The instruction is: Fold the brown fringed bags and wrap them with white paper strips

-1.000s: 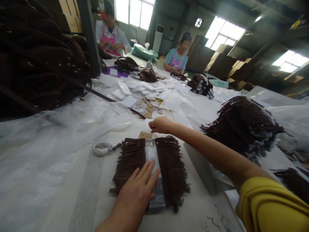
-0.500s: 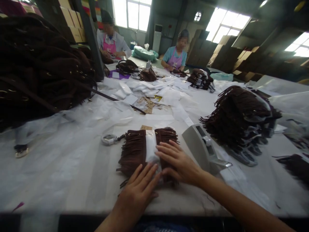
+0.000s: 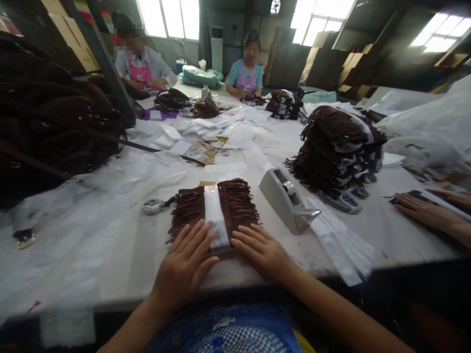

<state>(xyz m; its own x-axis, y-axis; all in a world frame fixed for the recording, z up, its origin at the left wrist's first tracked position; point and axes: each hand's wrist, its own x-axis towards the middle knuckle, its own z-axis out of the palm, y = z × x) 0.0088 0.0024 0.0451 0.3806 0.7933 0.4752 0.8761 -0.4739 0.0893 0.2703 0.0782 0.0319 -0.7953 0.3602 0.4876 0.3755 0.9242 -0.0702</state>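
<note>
A dark brown fringed bag (image 3: 235, 208) lies flat on the table in front of me, with a white paper band (image 3: 214, 208) running down its middle. My left hand (image 3: 187, 257) rests flat on the bag's near left part, fingers stretched out. Across the band, my right hand (image 3: 263, 250) lies on the near right part, its fingers also straight. Neither hand grips anything. From the bag's left side a strap end with a wrapped ring (image 3: 152, 206) sticks out. A grey tape dispenser (image 3: 289, 198) stands to the right of the bag.
Wrapped fringed bags are stacked (image 3: 338, 152) at the right, with white strips (image 3: 344, 240) near the table edge. A big brown pile (image 3: 55, 117) fills the left. Another person's hands (image 3: 430, 211) work at far right; two people (image 3: 246, 73) sit across the table.
My hands have drawn apart and toward the near edge of the bag, showing more of the band. The view has shifted right, bringing another person's hands into sight.
</note>
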